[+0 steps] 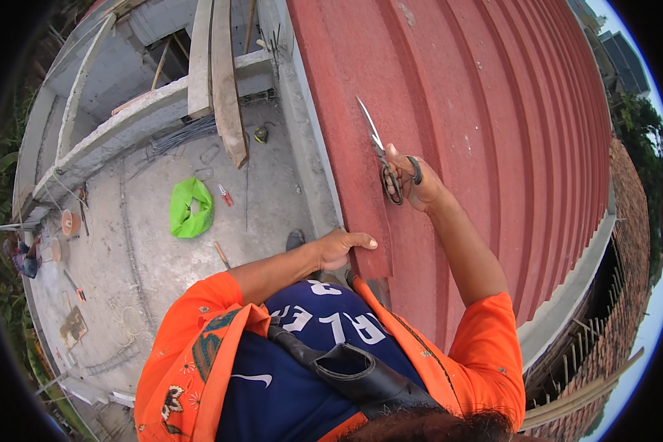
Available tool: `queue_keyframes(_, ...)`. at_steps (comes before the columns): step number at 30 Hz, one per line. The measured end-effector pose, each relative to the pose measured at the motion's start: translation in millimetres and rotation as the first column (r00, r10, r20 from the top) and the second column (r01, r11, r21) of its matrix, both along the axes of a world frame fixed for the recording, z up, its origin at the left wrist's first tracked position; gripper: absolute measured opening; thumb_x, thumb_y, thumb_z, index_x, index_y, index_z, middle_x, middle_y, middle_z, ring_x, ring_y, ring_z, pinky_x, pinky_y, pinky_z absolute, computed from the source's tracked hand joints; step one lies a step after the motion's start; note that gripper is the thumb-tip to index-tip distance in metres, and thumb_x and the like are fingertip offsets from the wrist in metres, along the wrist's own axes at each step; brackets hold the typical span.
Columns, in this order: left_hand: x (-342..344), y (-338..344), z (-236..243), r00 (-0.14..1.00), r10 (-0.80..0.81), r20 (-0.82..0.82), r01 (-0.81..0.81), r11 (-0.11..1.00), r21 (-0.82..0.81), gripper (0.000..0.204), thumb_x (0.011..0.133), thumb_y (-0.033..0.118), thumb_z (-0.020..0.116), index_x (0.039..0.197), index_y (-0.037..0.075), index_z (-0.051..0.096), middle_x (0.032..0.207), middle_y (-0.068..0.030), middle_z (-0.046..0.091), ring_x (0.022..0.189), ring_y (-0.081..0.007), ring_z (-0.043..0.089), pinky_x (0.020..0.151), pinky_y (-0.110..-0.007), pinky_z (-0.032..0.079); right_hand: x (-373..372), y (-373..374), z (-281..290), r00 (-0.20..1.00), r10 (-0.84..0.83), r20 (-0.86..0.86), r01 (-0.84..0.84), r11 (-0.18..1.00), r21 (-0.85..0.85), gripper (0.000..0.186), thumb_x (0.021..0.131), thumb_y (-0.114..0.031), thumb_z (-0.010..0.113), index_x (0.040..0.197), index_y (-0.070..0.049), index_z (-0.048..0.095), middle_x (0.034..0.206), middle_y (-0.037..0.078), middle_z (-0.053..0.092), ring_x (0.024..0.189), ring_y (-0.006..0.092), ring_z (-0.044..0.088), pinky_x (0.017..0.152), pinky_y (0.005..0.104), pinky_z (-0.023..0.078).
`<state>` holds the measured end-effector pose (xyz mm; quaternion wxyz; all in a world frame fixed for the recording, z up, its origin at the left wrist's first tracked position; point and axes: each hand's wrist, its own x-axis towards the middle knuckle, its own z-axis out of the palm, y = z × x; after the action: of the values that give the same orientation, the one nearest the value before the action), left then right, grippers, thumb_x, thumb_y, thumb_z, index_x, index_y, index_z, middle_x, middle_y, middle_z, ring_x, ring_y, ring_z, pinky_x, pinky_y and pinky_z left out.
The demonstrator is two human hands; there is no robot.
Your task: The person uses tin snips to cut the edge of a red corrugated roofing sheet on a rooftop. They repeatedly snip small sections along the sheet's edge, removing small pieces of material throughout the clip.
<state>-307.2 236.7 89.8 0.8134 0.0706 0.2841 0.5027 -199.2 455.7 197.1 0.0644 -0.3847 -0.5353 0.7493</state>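
The roof lies right of the floor. Near the roof's left edge, the right hand holds shears; the left hand is at its near left corner. Toward the floor's far edge lies a bag, pliers just to its right. Planks cross the beam there, a tape measure right of them; a bucket stands near the far left corner.

Grey concrete floor, pale block walls, brown tiled roof, trees, daylit sky.
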Motion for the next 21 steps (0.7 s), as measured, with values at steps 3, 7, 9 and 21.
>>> queue_keyframes(3,0,-2,-4,1.0,0.014,-0.024,-0.014,1.0,-0.014,0.059,0.093,0.009,0.081,0.149,0.002,0.062,0.138,-0.0145,0.074,0.129,-0.0288,0.071,0.12,-0.049,0.052,-6,-6,-11,0.999,-0.044,0.023,0.042,0.997,0.065,0.063,0.098,-0.073,0.076,0.083,-0.013,0.068,0.067,0.001,0.06,0.058,0.0138,0.057,0.055,0.0293,0.043)
queue_keyframes(7,-2,1,2,1.0,0.015,-0.002,-0.015,0.999,-0.032,0.053,0.093,0.007,0.083,0.143,0.001,0.066,0.134,-0.0133,0.076,0.125,-0.0281,0.073,0.118,-0.048,0.055,-8,-12,-8,0.998,-0.058,0.007,0.057,0.994,0.097,0.062,0.091,-0.068,0.087,0.087,-0.009,0.067,0.065,0.002,0.057,0.055,0.0126,0.055,0.05,0.0297,0.043)
queue_keyframes(9,-2,1,3,1.0,0.011,0.01,-0.011,0.999,-0.036,0.053,0.093,0.007,0.083,0.142,0.001,0.066,0.134,-0.0132,0.076,0.125,-0.0279,0.073,0.118,-0.048,0.055,-11,-16,-4,0.998,-0.069,0.016,0.066,0.99,0.124,0.061,0.088,-0.062,0.092,0.09,-0.007,0.066,0.065,0.002,0.056,0.053,0.012,0.053,0.047,0.0298,0.043)
queue_keyframes(21,-13,5,-11,0.996,-0.022,-0.091,0.018,0.999,-0.048,0.06,0.094,0.016,0.087,0.148,0.005,0.062,0.139,-0.0114,0.073,0.13,-0.0279,0.069,0.119,-0.05,0.052,-16,-9,-3,0.988,0.027,0.15,-0.046,0.991,0.128,0.053,0.087,-0.056,0.092,0.092,-0.008,0.07,0.067,0.003,0.063,0.054,0.0132,0.061,0.047,0.0284,0.041)
